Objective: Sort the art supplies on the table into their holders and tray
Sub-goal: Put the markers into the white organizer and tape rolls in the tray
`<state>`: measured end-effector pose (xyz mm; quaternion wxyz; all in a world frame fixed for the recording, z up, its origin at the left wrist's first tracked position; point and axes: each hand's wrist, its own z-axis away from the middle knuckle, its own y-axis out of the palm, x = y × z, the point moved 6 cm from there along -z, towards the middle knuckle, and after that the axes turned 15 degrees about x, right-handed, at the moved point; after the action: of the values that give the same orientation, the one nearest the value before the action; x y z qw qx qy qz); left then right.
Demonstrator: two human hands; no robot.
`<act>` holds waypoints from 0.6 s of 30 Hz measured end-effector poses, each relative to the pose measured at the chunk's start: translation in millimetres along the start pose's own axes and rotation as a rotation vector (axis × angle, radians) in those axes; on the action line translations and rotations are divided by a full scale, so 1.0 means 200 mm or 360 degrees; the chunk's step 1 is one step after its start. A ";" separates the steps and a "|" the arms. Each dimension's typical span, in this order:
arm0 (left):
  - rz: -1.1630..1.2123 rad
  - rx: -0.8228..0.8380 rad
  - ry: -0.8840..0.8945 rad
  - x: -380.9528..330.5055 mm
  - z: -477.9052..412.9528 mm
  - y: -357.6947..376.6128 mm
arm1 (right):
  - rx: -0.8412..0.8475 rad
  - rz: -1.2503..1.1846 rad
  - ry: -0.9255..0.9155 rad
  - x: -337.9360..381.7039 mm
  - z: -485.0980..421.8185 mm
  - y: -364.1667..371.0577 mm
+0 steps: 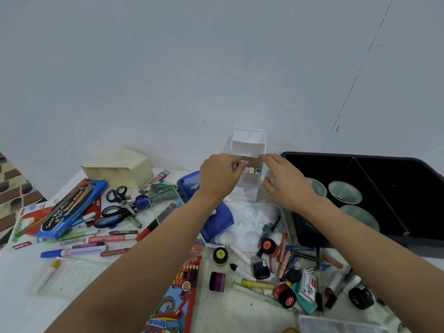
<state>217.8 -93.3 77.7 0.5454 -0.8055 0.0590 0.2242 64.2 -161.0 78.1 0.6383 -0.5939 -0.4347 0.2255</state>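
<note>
Two hands meet at the white holder (248, 143), which stands against the wall at the back of the counter (14, 272). The left hand (221, 176) pinches pastel-capped markers (251, 169) in the holder's front pocket. The right hand (286, 183), fingers relaxed, touches the holder's right edge. A black tray (336, 155) sits right of the holder, and scissors (117, 200) lie left of it.

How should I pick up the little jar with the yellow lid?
Come straight down from above and pinch the yellow-lidded jar around its round black sides, just under the lid. It stands upright with the lid facing up, so the top is probably the easiest way in.
</note>
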 end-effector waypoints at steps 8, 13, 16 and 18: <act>0.0141 -0.0079 0.0049 0.03 0.01 0.03 | 0.0001 0.0010 -0.0013 0.01 0.00 0.00; -0.0091 -0.0178 0.0034 0.03 0.02 0.01 | 0.0032 0.0021 0.0001 0.00 0.01 0.00; -0.0097 -0.0185 -0.0001 0.02 0.02 0.01 | 0.0052 0.0033 0.0010 0.00 0.01 0.00; -0.0040 -0.0197 -0.0021 0.02 0.02 0.00 | 0.0068 0.0047 0.0011 0.00 0.01 0.00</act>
<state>220.1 -88.4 74.3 0.4978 -0.8368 0.0312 0.2259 62.6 -158.8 77.3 0.6490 -0.5873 -0.4187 0.2421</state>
